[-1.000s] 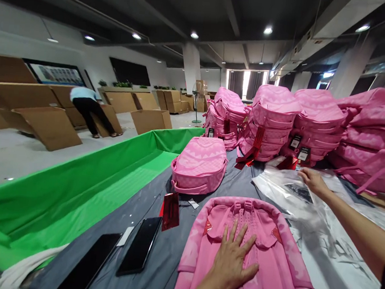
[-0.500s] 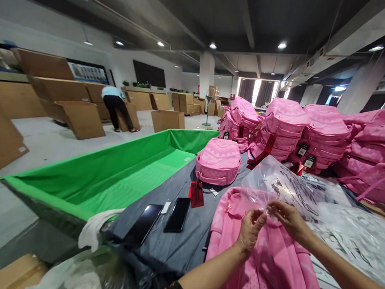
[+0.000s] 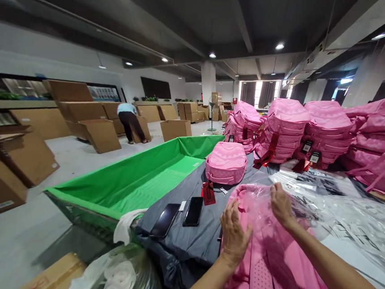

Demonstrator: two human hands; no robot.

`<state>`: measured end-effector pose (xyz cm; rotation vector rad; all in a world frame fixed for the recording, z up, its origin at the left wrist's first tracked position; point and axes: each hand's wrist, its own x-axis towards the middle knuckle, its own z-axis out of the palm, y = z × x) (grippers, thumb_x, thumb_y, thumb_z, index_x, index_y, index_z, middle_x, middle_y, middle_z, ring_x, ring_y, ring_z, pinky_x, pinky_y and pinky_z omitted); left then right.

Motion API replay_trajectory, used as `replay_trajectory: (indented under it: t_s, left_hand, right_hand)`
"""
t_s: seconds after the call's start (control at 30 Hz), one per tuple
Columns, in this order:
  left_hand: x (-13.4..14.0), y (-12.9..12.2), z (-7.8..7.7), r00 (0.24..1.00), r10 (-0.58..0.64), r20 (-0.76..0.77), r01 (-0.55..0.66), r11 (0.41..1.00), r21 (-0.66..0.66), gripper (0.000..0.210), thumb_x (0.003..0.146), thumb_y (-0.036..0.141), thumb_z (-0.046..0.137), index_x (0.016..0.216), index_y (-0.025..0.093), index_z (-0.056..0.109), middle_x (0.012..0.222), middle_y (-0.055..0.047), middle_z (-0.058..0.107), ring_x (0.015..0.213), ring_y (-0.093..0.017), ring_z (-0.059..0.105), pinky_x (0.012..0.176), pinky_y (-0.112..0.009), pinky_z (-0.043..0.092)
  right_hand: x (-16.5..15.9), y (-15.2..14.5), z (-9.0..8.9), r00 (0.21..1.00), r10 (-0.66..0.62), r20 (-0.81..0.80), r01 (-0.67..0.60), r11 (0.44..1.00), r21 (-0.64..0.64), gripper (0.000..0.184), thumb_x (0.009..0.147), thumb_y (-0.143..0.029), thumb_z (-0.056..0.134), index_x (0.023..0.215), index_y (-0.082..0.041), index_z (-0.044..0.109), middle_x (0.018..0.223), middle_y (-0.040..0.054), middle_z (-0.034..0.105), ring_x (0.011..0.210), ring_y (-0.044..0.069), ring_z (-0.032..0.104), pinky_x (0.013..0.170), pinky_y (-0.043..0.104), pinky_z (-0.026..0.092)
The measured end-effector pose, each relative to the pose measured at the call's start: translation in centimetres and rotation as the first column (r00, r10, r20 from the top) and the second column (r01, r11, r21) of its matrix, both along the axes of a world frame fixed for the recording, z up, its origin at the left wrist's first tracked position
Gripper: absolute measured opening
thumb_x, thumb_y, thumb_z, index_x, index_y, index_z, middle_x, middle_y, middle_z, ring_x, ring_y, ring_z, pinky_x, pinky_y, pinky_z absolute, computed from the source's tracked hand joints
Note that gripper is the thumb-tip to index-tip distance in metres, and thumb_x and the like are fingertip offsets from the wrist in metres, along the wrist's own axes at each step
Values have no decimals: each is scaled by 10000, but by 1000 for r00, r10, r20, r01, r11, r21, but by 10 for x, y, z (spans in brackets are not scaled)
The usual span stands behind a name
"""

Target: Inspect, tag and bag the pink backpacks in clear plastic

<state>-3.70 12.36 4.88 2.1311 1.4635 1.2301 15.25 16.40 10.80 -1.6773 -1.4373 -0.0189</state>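
Note:
A pink backpack (image 3: 269, 263) lies straps-up on the dark-covered table in front of me. Clear plastic bag film (image 3: 256, 206) is spread over its top end. With fingers spread, my left hand (image 3: 235, 233) rests along the backpack's left edge, against the film. My right hand (image 3: 281, 205) is closed at the film's upper right, its fingertips pinching the plastic bag. Printed clear plastic bags (image 3: 347, 221) lie in a layer to the right. Beyond my hands sits a smaller pink bag (image 3: 226, 163) with a red tag (image 3: 209, 193) beside it.
Stacked pink backpacks (image 3: 286, 130) line the table's far side. Two phones (image 3: 193, 211) lie left of my work. A green-lined bin (image 3: 132, 179) adjoins the table. Cardboard boxes (image 3: 101, 134) and a bending person (image 3: 131, 121) are farther left.
My hands have moved apart from close together above the backpack. The left has opened and dropped to the left edge; the plastic film now lies lower over the top end. The view has shifted left.

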Motion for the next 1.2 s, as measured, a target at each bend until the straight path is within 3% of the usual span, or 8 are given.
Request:
replay_trajectory:
  t_s: [0.07, 0.2, 0.33, 0.47, 0.63, 0.93, 1.03, 1.2]
  left_hand:
    - [6, -3, 17, 988, 32, -149, -15, 993, 114, 763, 827, 322, 635, 1527, 164, 375, 1583, -167, 367, 1462, -363, 290, 1193, -520, 245]
    - [3, 19, 37, 973, 98, -211, -96, 995, 20, 404, 943, 207, 491, 1322, 217, 630, 1236, -120, 652, 1195, -304, 549, 1107, -499, 356]
    - [-20, 39, 25, 983, 168, -77, -161, 983, 87, 442, 882, 26, 451, 1119, 263, 740, 1005, -64, 634, 988, -222, 611, 966, -395, 468]
    - [-29, 33, -8, 985, 153, 75, -165, 964, 208, 576, 793, -52, 403, 1133, 264, 742, 930, -53, 585, 891, -196, 599, 877, -343, 500]
    - [-25, 25, -39, 958, 42, 284, -111, 967, 231, 384, 894, 118, 440, 1128, 207, 731, 845, -38, 563, 743, -171, 580, 729, -288, 498]
    - [-45, 36, -38, 865, 147, 479, -177, 984, 17, 226, 802, 412, 575, 792, 202, 658, 684, 18, 509, 623, -166, 506, 651, -287, 437]
    - [-44, 42, -42, 893, 115, 435, -85, 992, -89, 276, 775, 472, 595, 846, 207, 628, 680, 25, 532, 622, -179, 529, 656, -302, 434]
    - [-42, 91, -36, 845, 184, 502, -15, 947, -322, 302, 612, 411, 767, 651, 226, 531, 580, 56, 493, 567, -153, 457, 612, -273, 357]
  right_hand:
    - [-21, -12, -2, 994, 70, 88, -69, 998, -14, 359, 981, -453, 312, 948, -215, 578, 622, 30, 564, 519, 195, 482, 545, 292, 250]
    - [-29, -43, -3, 881, 232, 413, -222, 972, -73, 250, 937, -426, 510, 1010, -217, 626, 890, 90, 695, 702, 212, 607, 578, 283, 279]
    - [21, -63, -8, 756, 94, 647, -29, 993, -111, 192, 943, -217, 466, 1010, -221, 646, 958, 96, 694, 752, 207, 617, 537, 286, 270]
    - [82, -74, -27, 891, -206, 405, 298, 937, -180, 127, 910, -252, 495, 916, -234, 621, 965, 58, 678, 696, 184, 589, 507, 264, 258]
    - [119, -77, -44, 892, -439, 108, 452, 877, -163, 168, 863, -240, 460, 961, -202, 591, 779, 42, 629, 627, 187, 546, 549, 270, 309]
    - [166, -101, -53, 825, -293, 483, 362, 930, -55, 175, 856, -189, 454, 768, -213, 603, 787, 77, 587, 697, 213, 551, 603, 302, 335]
    - [187, -101, -60, 895, -365, 257, 381, 925, -13, 60, 759, -274, 516, 745, -228, 551, 802, 80, 579, 783, 247, 574, 654, 329, 414]
    - [202, -82, -54, 944, -155, -292, 122, 984, -126, 293, 704, -477, 631, 667, -252, 448, 582, -14, 497, 575, 185, 503, 554, 296, 401]
